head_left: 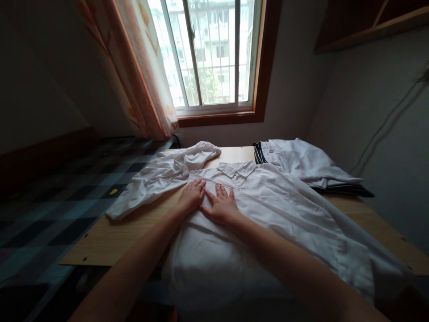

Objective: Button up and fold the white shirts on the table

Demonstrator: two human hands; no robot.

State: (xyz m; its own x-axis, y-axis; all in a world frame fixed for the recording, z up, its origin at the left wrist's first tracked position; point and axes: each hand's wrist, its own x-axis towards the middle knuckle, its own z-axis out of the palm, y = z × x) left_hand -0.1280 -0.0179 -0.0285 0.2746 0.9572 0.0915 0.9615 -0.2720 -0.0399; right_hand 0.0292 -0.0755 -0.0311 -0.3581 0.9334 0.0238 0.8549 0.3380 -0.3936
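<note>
A white collared shirt (281, 201) is spread over a light wooden board, its collar (237, 168) toward the window and its lower part hanging over the near edge. My left hand (192, 196) lies flat on the shirt's left shoulder area, fingers stretched out. Just beside it, my right hand (221, 205) rests palm down on the cloth with fingers spread. The two hands nearly touch at the thumbs. Neither one grips the fabric as far as I can see. A white sleeve (167, 174) stretches out to the left, wrinkled; whether it joins this shirt I cannot tell.
Folded white clothes (298, 158) lie on a dark striped piece at the board's back right. The wooden board (110, 239) adjoins a bed with a checked cover (70, 201) on the left. A window (214, 53), a curtain (134, 67) and a wall shelf (378, 33) surround it.
</note>
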